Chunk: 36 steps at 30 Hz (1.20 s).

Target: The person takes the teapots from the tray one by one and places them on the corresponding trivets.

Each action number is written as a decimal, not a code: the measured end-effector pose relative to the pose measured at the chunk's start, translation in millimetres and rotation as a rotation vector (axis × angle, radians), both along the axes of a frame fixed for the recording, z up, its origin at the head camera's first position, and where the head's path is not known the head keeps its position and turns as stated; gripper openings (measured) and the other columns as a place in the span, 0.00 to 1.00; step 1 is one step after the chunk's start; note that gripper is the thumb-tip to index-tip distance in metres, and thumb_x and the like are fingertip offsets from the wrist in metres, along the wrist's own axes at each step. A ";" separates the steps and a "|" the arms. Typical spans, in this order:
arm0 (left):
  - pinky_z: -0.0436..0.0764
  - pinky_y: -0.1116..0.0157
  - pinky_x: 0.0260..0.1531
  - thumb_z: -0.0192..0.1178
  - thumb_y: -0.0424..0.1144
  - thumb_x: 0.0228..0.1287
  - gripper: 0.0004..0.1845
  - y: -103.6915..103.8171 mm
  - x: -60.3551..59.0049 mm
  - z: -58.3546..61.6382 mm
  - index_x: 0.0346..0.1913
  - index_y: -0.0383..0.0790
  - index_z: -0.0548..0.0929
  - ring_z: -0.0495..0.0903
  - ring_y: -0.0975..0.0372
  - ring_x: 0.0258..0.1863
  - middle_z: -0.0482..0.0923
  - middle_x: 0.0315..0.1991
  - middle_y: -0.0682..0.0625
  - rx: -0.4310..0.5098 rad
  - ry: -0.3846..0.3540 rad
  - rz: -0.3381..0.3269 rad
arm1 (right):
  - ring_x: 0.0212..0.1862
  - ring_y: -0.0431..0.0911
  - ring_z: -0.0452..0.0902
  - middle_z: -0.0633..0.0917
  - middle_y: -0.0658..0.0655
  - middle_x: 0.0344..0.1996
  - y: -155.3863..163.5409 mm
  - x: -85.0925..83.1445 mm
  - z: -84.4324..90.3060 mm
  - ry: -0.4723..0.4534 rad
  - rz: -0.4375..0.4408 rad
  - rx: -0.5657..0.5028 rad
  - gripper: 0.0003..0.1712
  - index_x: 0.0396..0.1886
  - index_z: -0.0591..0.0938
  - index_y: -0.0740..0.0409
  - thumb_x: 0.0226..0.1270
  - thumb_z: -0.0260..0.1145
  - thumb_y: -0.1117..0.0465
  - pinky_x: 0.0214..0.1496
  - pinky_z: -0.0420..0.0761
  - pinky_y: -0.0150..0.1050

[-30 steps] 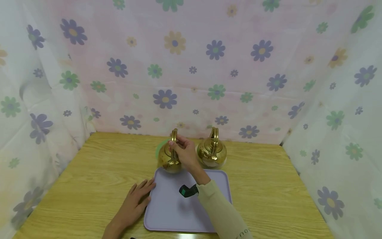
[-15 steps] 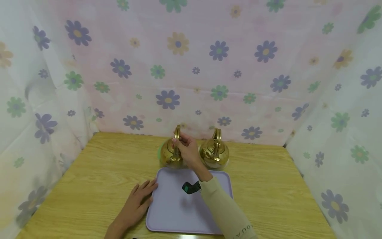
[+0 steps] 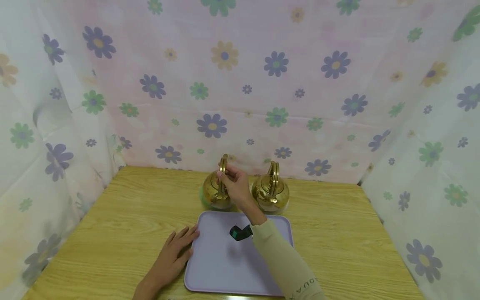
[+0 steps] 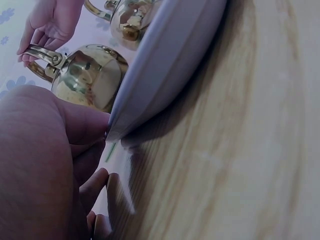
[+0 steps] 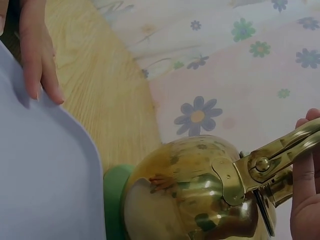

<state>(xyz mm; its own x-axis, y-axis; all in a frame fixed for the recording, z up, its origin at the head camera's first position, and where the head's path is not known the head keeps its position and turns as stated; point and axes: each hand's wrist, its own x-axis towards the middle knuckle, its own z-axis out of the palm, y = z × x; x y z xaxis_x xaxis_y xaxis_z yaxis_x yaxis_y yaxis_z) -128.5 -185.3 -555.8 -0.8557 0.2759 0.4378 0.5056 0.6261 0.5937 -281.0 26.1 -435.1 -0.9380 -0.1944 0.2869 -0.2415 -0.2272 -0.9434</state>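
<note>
My right hand (image 3: 238, 187) holds the upright handle of a shiny gold kettle (image 5: 190, 190), the left one of two. Fingers pass through the handle loop with the thumb on the near side. A green round coaster (image 5: 115, 200) shows at that kettle's base. My left hand (image 3: 168, 258) lies at the left edge of a lilac tray (image 3: 221, 266), fingers stretched out and fingertips touching the rim. In the left wrist view, the thumb meets the tray's edge (image 4: 145, 85). Just right of my right hand stands a second gold kettle (image 3: 271, 198).
The wooden table (image 3: 337, 241) extends to both sides of the tray. Flower-printed cloth (image 3: 240, 104) hangs behind the kettles and along both sides. A pale base (image 3: 286, 207) peeks out under the right kettle. A black wrist device (image 3: 240, 233) hangs over the tray.
The left kettle has moved back, away from the tray, with my right hand on its handle. My left hand stays at the tray's edge. The head view has shifted slightly.
</note>
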 end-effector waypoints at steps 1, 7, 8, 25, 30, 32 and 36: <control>0.41 0.69 0.75 0.61 0.32 0.68 0.23 0.0 0.4 0.3 0.66 0.38 0.80 0.71 0.38 0.68 0.75 0.69 0.46 0.001 -0.007 0.002 | 0.35 0.45 0.82 0.80 0.83 0.46 -0.3 -0.7 -0.5 0.004 -0.004 -0.001 0.19 0.61 0.80 0.71 0.73 0.63 0.70 0.41 0.84 0.31; 0.39 0.71 0.74 0.61 0.33 0.69 0.23 -0.2 1.0 -0.5 0.66 0.38 0.80 0.70 0.38 0.69 0.75 0.70 0.45 0.002 -0.030 0.002 | 0.33 0.45 0.82 0.80 0.83 0.45 -2.6 -3.7 -3.9 0.004 -0.010 -0.014 0.18 0.60 0.80 0.72 0.73 0.63 0.71 0.39 0.83 0.31; 0.39 0.71 0.74 0.61 0.32 0.69 0.23 -0.4 0.9 -0.8 0.66 0.38 0.80 0.70 0.38 0.69 0.75 0.70 0.45 0.003 -0.031 0.002 | 0.33 0.44 0.82 0.80 0.83 0.45 -2.8 -4.1 -4.2 0.003 -0.011 -0.014 0.18 0.60 0.80 0.72 0.73 0.63 0.71 0.39 0.83 0.30; 0.38 0.71 0.75 0.60 0.33 0.70 0.22 0.1 1.5 1.3 0.66 0.39 0.80 0.69 0.38 0.69 0.74 0.70 0.46 0.014 -0.043 0.002 | 0.34 0.41 0.83 0.81 0.79 0.46 -3.9 -11.3 -15.3 -0.024 -0.016 0.006 0.20 0.62 0.80 0.68 0.73 0.65 0.68 0.40 0.83 0.30; 0.39 0.71 0.74 0.60 0.32 0.70 0.23 -0.2 1.7 1.9 0.66 0.39 0.80 0.70 0.38 0.69 0.75 0.70 0.45 0.011 -0.018 -0.001 | 0.35 0.42 0.83 0.81 0.80 0.47 -3.4 -15.4 -16.8 -0.019 0.018 -0.008 0.21 0.62 0.79 0.69 0.73 0.65 0.69 0.42 0.84 0.30; 0.39 0.72 0.74 0.61 0.32 0.69 0.23 0.1 1.6 1.2 0.66 0.39 0.80 0.70 0.38 0.68 0.75 0.70 0.45 0.010 -0.011 -0.002 | 0.36 0.42 0.83 0.82 0.79 0.47 -2.6 -15.6 -17.0 -0.028 0.025 -0.016 0.21 0.63 0.79 0.70 0.72 0.65 0.69 0.43 0.84 0.31; 0.41 0.68 0.75 0.61 0.32 0.69 0.22 0.9 1.1 1.0 0.66 0.38 0.80 0.71 0.38 0.68 0.75 0.69 0.45 0.015 -0.006 -0.003 | 0.36 0.41 0.83 0.84 0.75 0.48 -1.6 -16.2 -17.4 -0.064 0.025 -0.026 0.22 0.63 0.79 0.69 0.72 0.65 0.69 0.44 0.85 0.31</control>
<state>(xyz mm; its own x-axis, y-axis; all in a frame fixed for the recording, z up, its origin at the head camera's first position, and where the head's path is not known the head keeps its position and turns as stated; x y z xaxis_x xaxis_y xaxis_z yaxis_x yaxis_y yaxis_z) -127.4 -184.5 -554.8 -0.8575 0.2723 0.4365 0.5039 0.6157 0.6058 -297.2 24.5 -452.5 -0.9495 -0.2113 0.2321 -0.1751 -0.2568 -0.9505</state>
